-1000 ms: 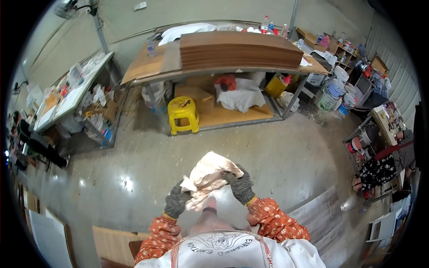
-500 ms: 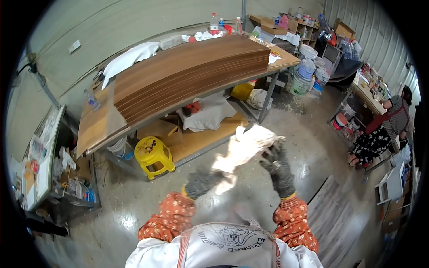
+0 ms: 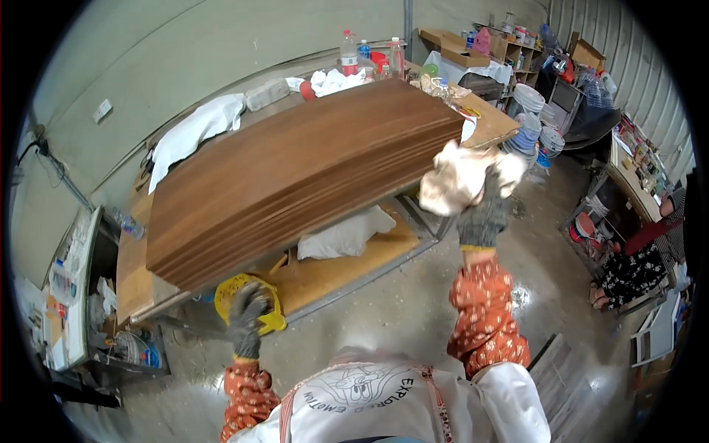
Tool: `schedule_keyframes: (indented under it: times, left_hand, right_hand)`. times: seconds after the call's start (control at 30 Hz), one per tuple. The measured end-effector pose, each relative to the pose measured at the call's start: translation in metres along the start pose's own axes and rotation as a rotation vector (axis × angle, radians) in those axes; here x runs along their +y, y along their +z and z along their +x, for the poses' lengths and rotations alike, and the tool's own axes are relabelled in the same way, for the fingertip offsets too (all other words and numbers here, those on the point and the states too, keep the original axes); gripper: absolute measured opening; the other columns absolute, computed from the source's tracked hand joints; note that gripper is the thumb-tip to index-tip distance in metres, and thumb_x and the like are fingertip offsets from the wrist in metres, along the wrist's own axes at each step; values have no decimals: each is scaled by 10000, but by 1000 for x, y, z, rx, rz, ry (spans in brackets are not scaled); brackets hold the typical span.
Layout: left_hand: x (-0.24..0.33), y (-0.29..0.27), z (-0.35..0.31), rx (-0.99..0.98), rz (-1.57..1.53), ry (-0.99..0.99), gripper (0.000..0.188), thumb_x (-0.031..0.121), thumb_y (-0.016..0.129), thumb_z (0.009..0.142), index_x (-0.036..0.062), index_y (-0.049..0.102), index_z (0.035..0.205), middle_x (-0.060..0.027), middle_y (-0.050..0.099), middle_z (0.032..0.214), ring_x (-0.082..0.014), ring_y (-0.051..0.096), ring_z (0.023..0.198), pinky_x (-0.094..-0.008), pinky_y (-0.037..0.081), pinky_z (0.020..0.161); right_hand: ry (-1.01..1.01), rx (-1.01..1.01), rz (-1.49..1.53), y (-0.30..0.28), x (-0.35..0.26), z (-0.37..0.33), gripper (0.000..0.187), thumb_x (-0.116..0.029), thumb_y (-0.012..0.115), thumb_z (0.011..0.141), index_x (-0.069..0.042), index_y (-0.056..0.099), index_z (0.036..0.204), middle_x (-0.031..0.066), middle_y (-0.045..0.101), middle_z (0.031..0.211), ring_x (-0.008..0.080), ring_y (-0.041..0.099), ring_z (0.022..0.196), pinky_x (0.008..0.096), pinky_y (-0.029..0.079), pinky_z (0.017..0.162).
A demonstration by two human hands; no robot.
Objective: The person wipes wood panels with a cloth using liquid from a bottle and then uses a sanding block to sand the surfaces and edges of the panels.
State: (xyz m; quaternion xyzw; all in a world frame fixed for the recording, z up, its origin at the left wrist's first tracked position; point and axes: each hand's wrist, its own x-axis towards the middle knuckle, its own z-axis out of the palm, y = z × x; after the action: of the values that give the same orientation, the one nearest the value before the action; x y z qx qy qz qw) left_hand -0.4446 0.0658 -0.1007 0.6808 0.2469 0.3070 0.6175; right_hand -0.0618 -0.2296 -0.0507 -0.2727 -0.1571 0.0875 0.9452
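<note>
My right hand (image 3: 484, 218), in a dark grey knit glove, grips a crumpled cream cloth (image 3: 452, 179) beside the near right corner of a stack of brown wood-grain boards (image 3: 310, 170). Part of the cloth spills over the glove's fingers. My left hand (image 3: 249, 314), gloved alike, hovers lower left with loosely bent fingers and nothing visible in it. Behind that hand a yellow stool (image 3: 230, 289) is partly hidden. The boards lie on a long table (image 3: 136, 284).
Bottles (image 3: 349, 53) and white cloths (image 3: 196, 133) line the table's back. A pale sack (image 3: 347, 234) rests on the lower shelf. Buckets (image 3: 528, 98) stand at the far right, and a person (image 3: 635, 269) is by another bench. Grey planks (image 3: 561, 387) lie on the floor.
My hands have moved apart, the left coming off the cloth toward the stool. The right has carried the cloth up and right to the stack's corner. The board stack appears closer.
</note>
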Motion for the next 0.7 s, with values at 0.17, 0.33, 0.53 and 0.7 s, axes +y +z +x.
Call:
schedule_keyframes:
  times: [0.17, 0.33, 0.53, 0.7]
  left_hand:
    - [19, -2, 62, 305, 53, 274, 360, 68, 610, 866, 0, 535, 1211, -120, 560, 1206, -201, 544, 1085, -324, 434, 950]
    - [63, 65, 149, 313, 473, 511, 360, 86, 568, 899, -8, 513, 1242, -158, 539, 1259, -238, 532, 1129, -345, 402, 988]
    - [60, 73, 198, 205, 874, 314, 351, 127, 572, 901, -19, 530, 1217, -173, 539, 1259, -287, 518, 1157, -367, 393, 988]
    - [65, 63, 212, 103, 1055, 360, 361, 116, 572, 898, -17, 529, 1231, -176, 510, 1298, -287, 481, 1203, -371, 364, 1024]
  right_hand:
    - [-543, -198, -985, 92, 139, 88, 276, -284, 484, 919, -59, 530, 1074, 70, 545, 936, 195, 538, 811, 346, 472, 684]
    - [-834, -928, -1527, 159, 181, 66, 437, -355, 573, 835, -136, 549, 1213, 167, 610, 1052, 322, 589, 966, 437, 434, 846]
    - [-505, -535, -1732, 8, 38, 206, 302, -318, 491, 906, -36, 596, 936, 191, 630, 860, 368, 603, 827, 425, 479, 703]
    - [-230, 534, -2069, -105, -62, 297, 485, -467, 474, 899, -45, 620, 1088, 215, 640, 997, 402, 605, 915, 439, 465, 778]
